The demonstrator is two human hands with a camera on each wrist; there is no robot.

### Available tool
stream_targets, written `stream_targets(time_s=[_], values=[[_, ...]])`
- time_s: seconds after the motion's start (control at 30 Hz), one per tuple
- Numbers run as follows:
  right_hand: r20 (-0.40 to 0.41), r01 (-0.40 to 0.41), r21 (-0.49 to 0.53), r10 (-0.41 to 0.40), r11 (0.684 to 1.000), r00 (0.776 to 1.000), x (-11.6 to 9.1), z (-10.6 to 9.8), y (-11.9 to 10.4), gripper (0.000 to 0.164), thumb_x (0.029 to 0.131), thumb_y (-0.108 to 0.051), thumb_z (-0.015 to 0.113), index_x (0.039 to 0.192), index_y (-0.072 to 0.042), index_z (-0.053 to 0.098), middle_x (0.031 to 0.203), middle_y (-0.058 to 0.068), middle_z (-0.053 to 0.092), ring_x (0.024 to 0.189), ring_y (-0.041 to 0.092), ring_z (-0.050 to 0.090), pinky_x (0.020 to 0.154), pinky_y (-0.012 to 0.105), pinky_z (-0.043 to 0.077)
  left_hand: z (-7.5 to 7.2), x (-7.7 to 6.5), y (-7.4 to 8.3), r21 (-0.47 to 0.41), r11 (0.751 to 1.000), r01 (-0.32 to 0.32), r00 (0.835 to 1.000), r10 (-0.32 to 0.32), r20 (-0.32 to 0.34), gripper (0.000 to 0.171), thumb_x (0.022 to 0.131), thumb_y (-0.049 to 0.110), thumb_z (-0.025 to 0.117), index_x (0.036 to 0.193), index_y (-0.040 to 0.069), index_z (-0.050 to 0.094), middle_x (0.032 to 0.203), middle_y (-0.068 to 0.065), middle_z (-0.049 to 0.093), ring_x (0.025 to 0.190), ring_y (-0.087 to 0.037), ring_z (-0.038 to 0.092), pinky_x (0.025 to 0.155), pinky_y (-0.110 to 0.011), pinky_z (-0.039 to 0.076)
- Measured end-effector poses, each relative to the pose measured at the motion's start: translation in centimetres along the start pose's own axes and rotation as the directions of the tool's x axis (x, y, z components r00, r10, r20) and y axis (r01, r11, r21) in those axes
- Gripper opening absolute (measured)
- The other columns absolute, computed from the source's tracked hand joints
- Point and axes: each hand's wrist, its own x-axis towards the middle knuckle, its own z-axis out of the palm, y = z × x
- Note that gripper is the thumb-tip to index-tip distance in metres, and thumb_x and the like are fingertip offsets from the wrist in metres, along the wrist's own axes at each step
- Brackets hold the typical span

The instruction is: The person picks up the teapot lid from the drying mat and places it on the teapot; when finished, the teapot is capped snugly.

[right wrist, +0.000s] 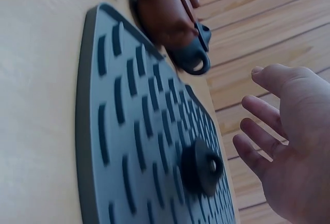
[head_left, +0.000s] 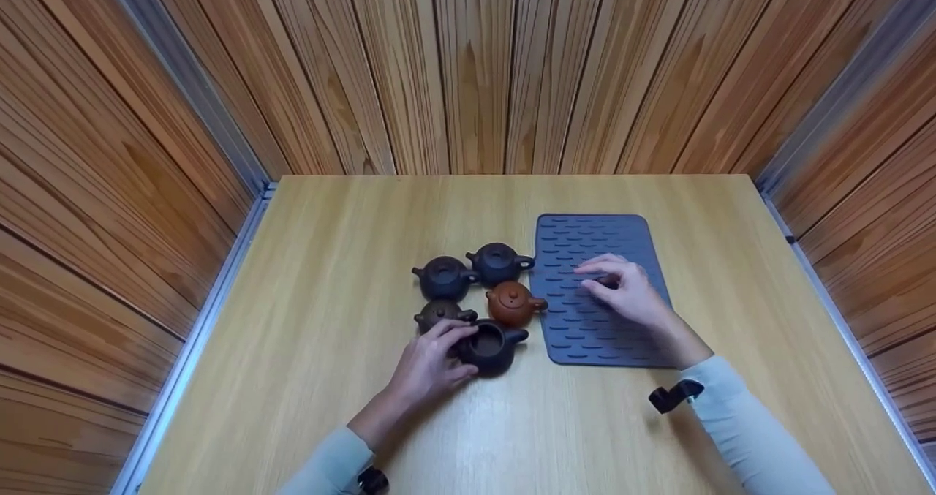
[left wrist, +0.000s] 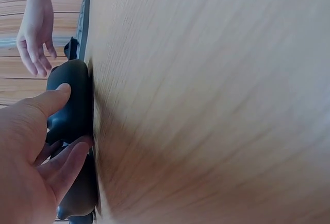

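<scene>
I see five teapots clustered on the desk [head_left: 329, 261], just left of the ridged mat [head_left: 578, 334]. Two stand at the back, two in the middle row, and the open teapot [head_left: 491, 346] sits nearest me. My left hand [head_left: 431, 367] lies on its left side. A lid [right wrist: 201, 167] rests on the mat, beneath my right hand [head_left: 621, 290].

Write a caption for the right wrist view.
Right hand hovers open beside a dark teapot lid lying on the ridged grey mat.
</scene>
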Motion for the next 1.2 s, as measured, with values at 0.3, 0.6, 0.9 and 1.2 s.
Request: stream_targets(time_s=[0.3,0.6,0.9,1.2], values=[[-0.083,-0.029,-0.01,0.028,1.0,0.996,-1.5,-1.8,1.5,0.024,0.103,-0.004,0.08,0.127,-0.002,0.084,0.133,0.018,0.077,0.12,-0.013,0.055,0.098,0.026,0.058,0.1,0.1,-0.1,-0.018,1.0,-0.006,1.0,0.006,0.0,0.059,0.086,0.018,0.1,0.141,0.012,0.077,0.14,-0.011,0.076,0.127,-0.037,0.078,0.102,-0.053,0.066],[-0.085,-0.083,-0.007,0.083,0.996,0.993,-2.5,-1.7,3.1,0.025,0.101,-0.004,0.083,0.126,-0.006,0.085,0.133,0.018,0.073,0.12,0.003,0.061,0.096,0.024,0.057,0.0,0.2,-0.4,-0.025,0.999,-0.036,0.999,0.035,-0.015,0.059,0.084,0.017,0.101,0.139,0.012,0.078,0.137,-0.011,0.077,0.127,-0.036,0.078,0.103,-0.05,0.066],[-0.085,-0.059,0.027,0.061,0.998,0.995,-2.4,-1.1,4.4,0.021,0.1,0.005,0.078,0.121,0.004,0.084,0.129,0.028,0.071,0.113,-0.009,0.059,0.091,0.008,0.055,0.0,0.3,-0.5,-0.043,0.998,-0.034,0.999,0.034,0.002,0.059,0.085,0.017,0.1,0.139,0.011,0.078,0.139,-0.011,0.077,0.13,-0.036,0.077,0.105,-0.049,0.066],[-0.068,-0.138,0.032,0.139,0.99,0.988,-2.0,-0.9,4.9,0.022,0.103,0.003,0.077,0.124,0.002,0.084,0.132,0.025,0.071,0.124,0.015,0.062,0.095,0.004,0.051,0.0,0.3,-0.5,-0.039,0.998,-0.048,0.999,0.047,-0.011,0.058,0.084,0.016,0.101,0.137,0.01,0.079,0.137,-0.012,0.078,0.128,-0.036,0.078,0.105,-0.05,0.066]])
